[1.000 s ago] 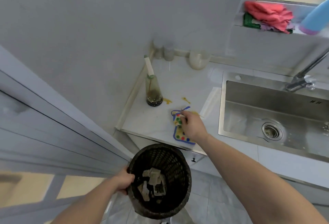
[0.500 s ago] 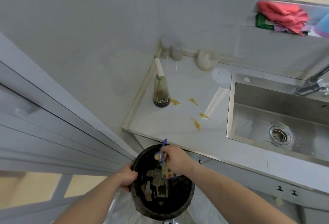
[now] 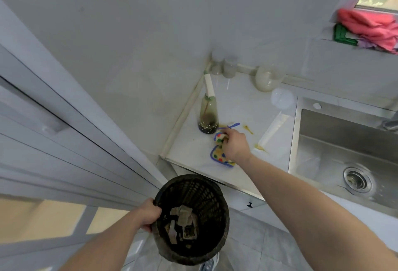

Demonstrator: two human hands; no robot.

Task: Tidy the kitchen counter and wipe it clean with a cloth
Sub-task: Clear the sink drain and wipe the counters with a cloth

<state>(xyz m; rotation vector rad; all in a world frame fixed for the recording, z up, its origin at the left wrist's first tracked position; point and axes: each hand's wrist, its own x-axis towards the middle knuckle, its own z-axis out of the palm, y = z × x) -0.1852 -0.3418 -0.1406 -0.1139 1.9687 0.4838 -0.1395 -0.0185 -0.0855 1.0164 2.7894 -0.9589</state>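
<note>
1. So this looks like the wiping part of the job: the right hand (image 3: 235, 146) is down on the counter (image 3: 234, 102), fingers bunched tight around a spotted cloth (image 3: 219, 154) with a blue edge. The cloth lies flat on the counter near the front edge, partly under the hand.

2. The left hand (image 3: 148, 213) is closed over the rim of a black mesh bin (image 3: 212, 195), holding it up just below and in front of the counter edge. There are scraps of rubbish in the bottom.

3. Yellow-brown spills (image 3: 248, 128) are dotted around: one right by the cloth next to the bottle (image 3: 207, 117), another on the sink side, one more (image 3: 259, 147) nearer the front.

4. The sink (image 3: 336, 154) is well off to the right. More rags, a pink one (image 3: 370, 27) on top, sit up on the window ledge.

5. My guess at the next move: drag the cloth over the smear beside the bottle, then across to the other two. It needs firm downward pressure and care not to clip the bottle, since it's tall, narrow and right next to the hand.

6. Jars (image 3: 229, 68) in the back corner look out of the way, so nothing there needs moving first, I reckon.
</note>
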